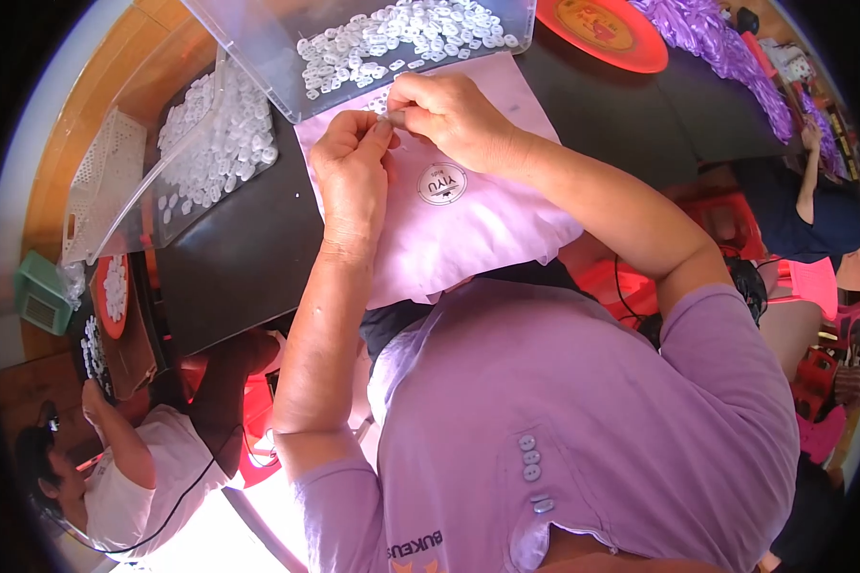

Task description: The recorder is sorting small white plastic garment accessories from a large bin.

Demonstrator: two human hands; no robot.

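Note:
My left hand (352,162) and my right hand (454,116) meet over a pink cloth (487,224) with a round printed mark. Thumbs and fingers of both are pinched together, fingertip to fingertip. Whatever sits between them is tiny and mostly covered by the fingers, so its kind does not show. A few small white pieces (380,103) lie on the cloth just beyond my fingertips. The cloth runs from the table edge down onto my lap.
Ahead stands a clear plastic bin (287,72) of small white plastic pieces (401,43); another clear bin (124,205) at the left holds more. A red plate (640,43) and purple shiny strips (726,57) lie at the far right. Other people sit at both sides.

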